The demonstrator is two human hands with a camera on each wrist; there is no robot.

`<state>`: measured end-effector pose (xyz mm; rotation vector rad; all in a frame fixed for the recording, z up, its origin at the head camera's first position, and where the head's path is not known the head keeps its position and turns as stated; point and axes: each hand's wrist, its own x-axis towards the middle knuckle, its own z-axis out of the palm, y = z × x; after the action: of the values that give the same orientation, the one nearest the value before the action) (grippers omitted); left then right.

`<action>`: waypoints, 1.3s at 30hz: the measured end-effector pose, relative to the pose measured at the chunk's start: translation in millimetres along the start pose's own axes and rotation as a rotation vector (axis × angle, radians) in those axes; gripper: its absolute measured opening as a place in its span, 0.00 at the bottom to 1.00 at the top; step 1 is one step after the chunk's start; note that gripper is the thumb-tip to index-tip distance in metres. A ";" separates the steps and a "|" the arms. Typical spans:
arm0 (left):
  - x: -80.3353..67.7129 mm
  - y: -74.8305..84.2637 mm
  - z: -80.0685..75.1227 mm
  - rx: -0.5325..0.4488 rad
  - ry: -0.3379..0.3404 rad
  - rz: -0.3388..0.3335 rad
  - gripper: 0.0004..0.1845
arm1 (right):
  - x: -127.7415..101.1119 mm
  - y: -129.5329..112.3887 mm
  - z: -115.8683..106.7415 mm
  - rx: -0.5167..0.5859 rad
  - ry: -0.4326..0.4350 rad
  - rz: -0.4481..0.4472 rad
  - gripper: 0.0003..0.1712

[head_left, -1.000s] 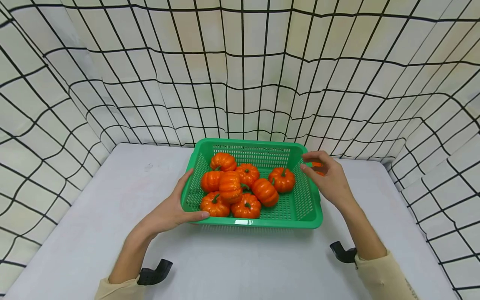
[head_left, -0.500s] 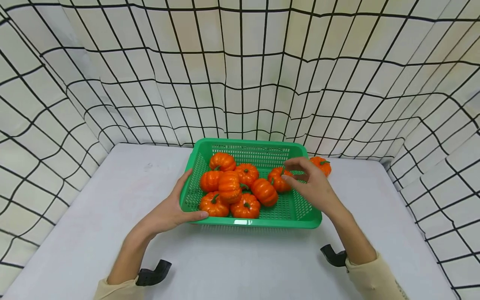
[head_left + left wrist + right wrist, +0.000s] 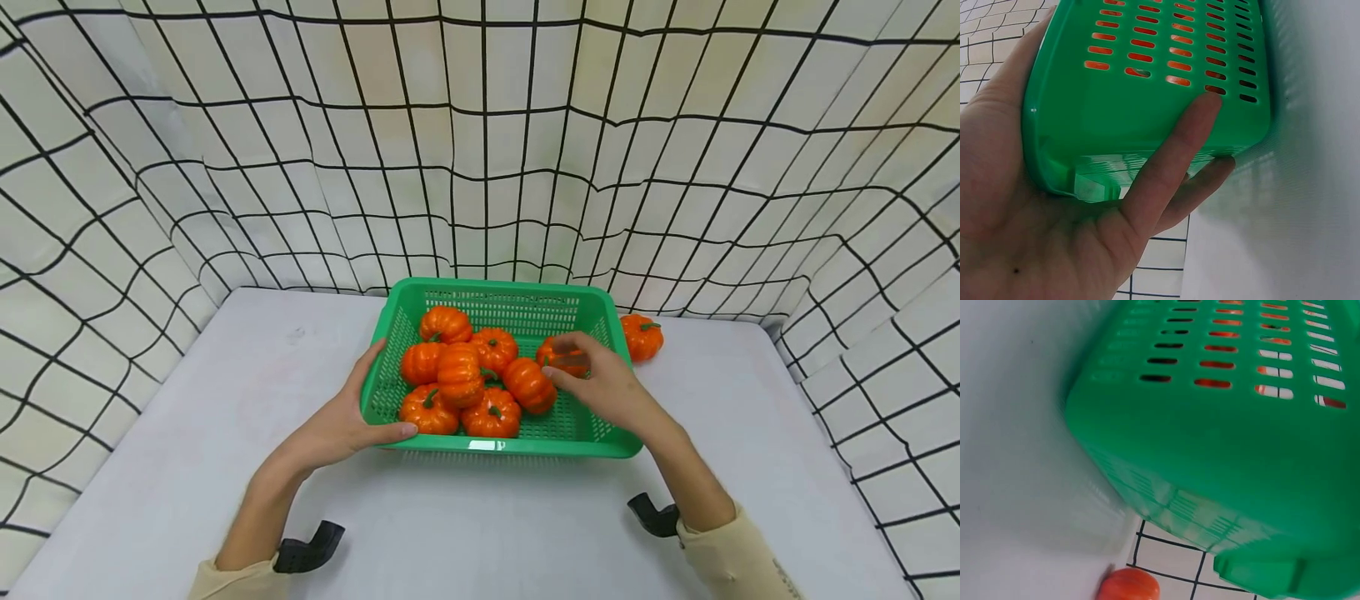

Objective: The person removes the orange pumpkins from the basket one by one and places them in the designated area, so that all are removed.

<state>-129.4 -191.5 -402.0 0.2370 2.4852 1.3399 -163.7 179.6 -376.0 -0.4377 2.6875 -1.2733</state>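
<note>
In the head view, the left hand point(image 3: 341, 425) grips the near left corner of the green basket point(image 3: 480, 446), with the thumb along the front rim. The right hand point(image 3: 600, 385) reaches inside the basket, its fingers curled on one pumpkin point(image 3: 558, 354) by the right wall. Another pumpkin, the loose pumpkin point(image 3: 641, 336), lies outside the basket, just beside its far right corner.

In the left wrist view, the left hand point(image 3: 1054, 231) wraps the basket point(image 3: 1147, 106) corner.

In the right wrist view, only the basket point(image 3: 1241, 456) wall and the loose pumpkin point(image 3: 1129, 585) show.

Basket point(image 3: 480, 446) packed with pumpkins point(image 3: 480, 379), table point(image 3: 187, 433) left open
</note>
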 end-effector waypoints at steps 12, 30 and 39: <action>1.4 2.0 1.7 -0.012 -0.002 0.006 0.68 | 4.0 7.5 8.5 0.021 -0.113 0.062 0.32; 2.3 3.1 2.7 -0.004 0.006 -0.006 0.67 | 9.6 11.4 19.3 -0.080 -0.128 0.089 0.36; 0.1 0.2 1.8 -0.008 0.008 -0.014 0.67 | 10.7 11.7 21.6 -0.041 -0.133 0.063 0.31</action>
<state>-128.9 -190.0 -402.8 0.2120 2.4832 1.3469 -171.0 167.4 -398.8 -0.4234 2.5994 -1.1328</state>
